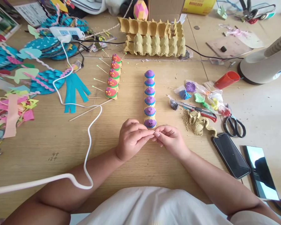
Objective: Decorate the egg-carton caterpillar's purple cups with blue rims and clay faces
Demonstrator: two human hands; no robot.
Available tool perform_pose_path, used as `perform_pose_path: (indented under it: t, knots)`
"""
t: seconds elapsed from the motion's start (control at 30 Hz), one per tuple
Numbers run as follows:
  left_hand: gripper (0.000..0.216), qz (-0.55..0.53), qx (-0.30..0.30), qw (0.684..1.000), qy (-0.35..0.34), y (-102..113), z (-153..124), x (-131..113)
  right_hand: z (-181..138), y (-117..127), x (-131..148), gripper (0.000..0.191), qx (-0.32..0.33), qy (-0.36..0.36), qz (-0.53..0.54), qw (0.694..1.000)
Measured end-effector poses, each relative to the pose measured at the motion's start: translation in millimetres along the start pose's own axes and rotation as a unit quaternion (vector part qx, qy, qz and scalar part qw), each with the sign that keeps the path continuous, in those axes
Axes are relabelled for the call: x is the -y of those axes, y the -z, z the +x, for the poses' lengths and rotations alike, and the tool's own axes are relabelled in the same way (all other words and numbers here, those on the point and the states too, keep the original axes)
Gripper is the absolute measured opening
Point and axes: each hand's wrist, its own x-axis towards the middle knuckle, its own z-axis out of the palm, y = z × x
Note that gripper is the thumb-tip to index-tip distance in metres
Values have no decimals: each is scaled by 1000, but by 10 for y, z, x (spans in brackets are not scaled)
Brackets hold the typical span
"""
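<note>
My left hand (pixel 134 137) and my right hand (pixel 170 139) meet fingertip to fingertip near the middle of the desk. Both are closed in a pinch; whatever lies between the fingers is too small to make out. Just beyond them lies a strip of egg-carton cups (pixel 150 91) topped with purple and blue clay, its nearest cup bearing small dark marks. To its left stands a second strip of cups (pixel 112 82) in red and green clay with faces. Thin green-tipped sticks (pixel 99 89) poke out of that one's sides.
Bagged coloured clay (pixel 190 86), a utility knife (pixel 201 109), scissors (pixel 234 125) and two phones (pixel 231 156) lie on the right. Egg cartons (pixel 159 45) sit at the back. A white cable (pixel 90 137) winds across the left, near blue paper strips (pixel 71 90).
</note>
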Motion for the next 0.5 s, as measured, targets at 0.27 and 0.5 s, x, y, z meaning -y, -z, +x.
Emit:
perform_pose_path:
  t: [0.27,0.5]
  knots:
    - [11,-7,-3,999,34,-9,-8,35,6,-16,61,36,-33,12,-38,999]
    - [25,-12,-4,993,118,-40,39,147,49,53,413,30,-133,92,-150,975]
